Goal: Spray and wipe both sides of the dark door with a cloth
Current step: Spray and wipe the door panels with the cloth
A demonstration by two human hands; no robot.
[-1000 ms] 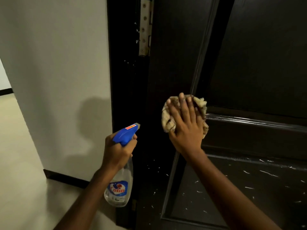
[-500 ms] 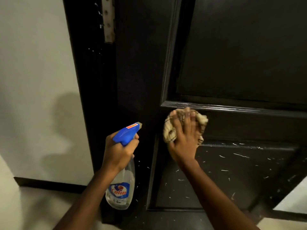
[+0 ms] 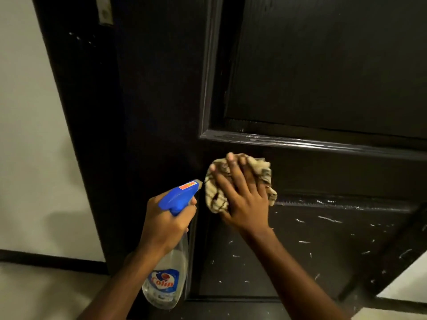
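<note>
Head view: cloth pressed to the door's middle rail

Head camera looks down at the dark door [image 3: 323, 65], where the right hand [image 3: 242, 199] lies flat, fingers straight and spread, pressing a bunched beige checked cloth [image 3: 262, 169] against the wood. The cloth sits under the palm and fingers and bulges out past them on both sides. It lies on the flat rail just below the glossy moulding of the upper panel and touches the top edge of the lower panel [image 3: 323, 250], which is flecked with white marks. The left hand [image 3: 166, 222] is curled round the neck of a clear spray bottle [image 3: 166, 282], a finger at the trigger. The blue nozzle points at the door, just beside the cloth. A pale wall [image 3: 27, 135] stands to the left.
</note>
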